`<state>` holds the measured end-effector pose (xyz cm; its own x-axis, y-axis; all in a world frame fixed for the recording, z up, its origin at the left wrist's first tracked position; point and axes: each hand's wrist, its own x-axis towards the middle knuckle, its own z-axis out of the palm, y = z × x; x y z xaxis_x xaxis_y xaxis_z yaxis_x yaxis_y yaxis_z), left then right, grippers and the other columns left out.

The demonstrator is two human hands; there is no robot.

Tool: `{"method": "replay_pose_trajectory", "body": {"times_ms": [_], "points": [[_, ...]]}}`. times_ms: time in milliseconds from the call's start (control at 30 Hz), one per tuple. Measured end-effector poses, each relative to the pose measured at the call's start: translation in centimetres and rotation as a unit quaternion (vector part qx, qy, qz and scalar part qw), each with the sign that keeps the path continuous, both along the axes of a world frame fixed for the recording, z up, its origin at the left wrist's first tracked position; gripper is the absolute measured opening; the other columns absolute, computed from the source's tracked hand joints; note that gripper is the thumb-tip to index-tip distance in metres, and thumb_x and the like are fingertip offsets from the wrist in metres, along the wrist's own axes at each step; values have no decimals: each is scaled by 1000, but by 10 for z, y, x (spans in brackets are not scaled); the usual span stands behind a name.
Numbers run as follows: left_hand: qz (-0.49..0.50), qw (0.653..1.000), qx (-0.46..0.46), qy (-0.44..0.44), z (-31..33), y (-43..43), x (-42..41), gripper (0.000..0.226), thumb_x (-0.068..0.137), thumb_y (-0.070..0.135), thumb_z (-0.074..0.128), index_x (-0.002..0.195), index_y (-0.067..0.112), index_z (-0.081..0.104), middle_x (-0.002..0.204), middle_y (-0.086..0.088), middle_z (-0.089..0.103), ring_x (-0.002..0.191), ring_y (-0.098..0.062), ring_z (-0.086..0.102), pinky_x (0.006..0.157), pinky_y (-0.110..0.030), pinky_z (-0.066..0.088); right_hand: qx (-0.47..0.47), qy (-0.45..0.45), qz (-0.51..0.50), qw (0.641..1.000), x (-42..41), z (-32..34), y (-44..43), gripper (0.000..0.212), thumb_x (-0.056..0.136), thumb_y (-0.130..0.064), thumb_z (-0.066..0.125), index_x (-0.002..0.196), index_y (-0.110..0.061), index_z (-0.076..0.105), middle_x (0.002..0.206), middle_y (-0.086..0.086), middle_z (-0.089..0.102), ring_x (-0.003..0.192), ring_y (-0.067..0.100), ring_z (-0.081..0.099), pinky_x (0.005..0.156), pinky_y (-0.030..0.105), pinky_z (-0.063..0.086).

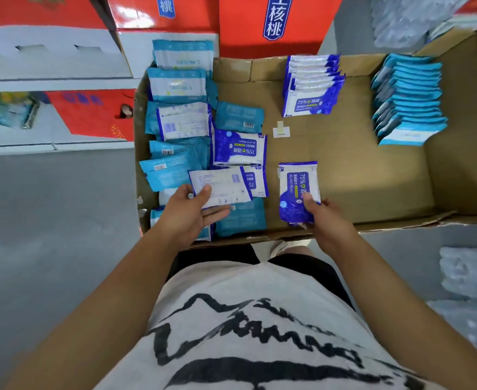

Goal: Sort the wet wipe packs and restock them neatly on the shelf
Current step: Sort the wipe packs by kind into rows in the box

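Observation:
A flat cardboard box (344, 175) lies open in front of me. My right hand (324, 220) grips the lower end of a dark blue alcohol wipe pack (296, 187), label up. My left hand (192, 212) pinches a white-backed wipe pack (220, 187) with thumb on top, above a loose heap of light blue and dark blue packs (186, 130) on the box's left side. A neat row of dark blue packs (310, 85) stands at the back middle. A neat row of light blue packs (409, 99) stands at the back right.
Red and white cartons (274, 23) sit on shelves beyond the box and to the left. Shrink-wrapped bottle packs (468, 274) lie at the right. A small piece of tape (281, 130) is stuck on the box floor. Grey floor (48, 220) lies left.

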<state>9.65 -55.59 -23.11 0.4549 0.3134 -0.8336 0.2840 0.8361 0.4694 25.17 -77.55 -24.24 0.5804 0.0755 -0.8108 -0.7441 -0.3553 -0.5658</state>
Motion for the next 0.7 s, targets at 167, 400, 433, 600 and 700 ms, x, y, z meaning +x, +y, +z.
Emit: {"method": "replay_pose_trajectory", "body": {"times_ms": [167,400,433,600,700], "points": [[-26,1000,-8,1,16,0,0,20,107,22,53,127,22,55,113,-7,77,93,-35,77,74,-34,65,42,30,1,999,-5,14,13,21,96,-27,66,112,-16,58,112,4,71,96,15,71,70,29,59],[42,997,-14,-69,28,1,-2,18,100,5,61,117,3,67,126,-18,72,113,-34,71,95,-34,59,99,21,18,995,-1,41,25,17,95,-25,67,107,-16,60,107,4,74,94,15,73,92,39,57],[51,996,-15,-76,27,2,-2,19,99,6,63,116,1,67,127,-19,70,116,-32,70,96,-34,59,120,25,12,992,-1,45,27,18,95,-24,67,109,-15,60,108,5,74,98,17,73,96,42,55],[-7,994,108,2,24,-2,-4,29,100,30,66,96,4,79,123,-8,74,116,-16,70,92,-33,60,176,34,10,984,-2,58,31,21,95,-19,66,114,-11,61,113,7,74,105,20,71,99,45,54],[-55,972,226,29,19,-9,-7,16,91,14,76,108,12,74,139,3,63,117,-13,68,81,-26,61,189,39,15,981,-5,61,31,26,95,-18,65,120,-11,59,117,7,73,106,19,71,94,42,56]]}}
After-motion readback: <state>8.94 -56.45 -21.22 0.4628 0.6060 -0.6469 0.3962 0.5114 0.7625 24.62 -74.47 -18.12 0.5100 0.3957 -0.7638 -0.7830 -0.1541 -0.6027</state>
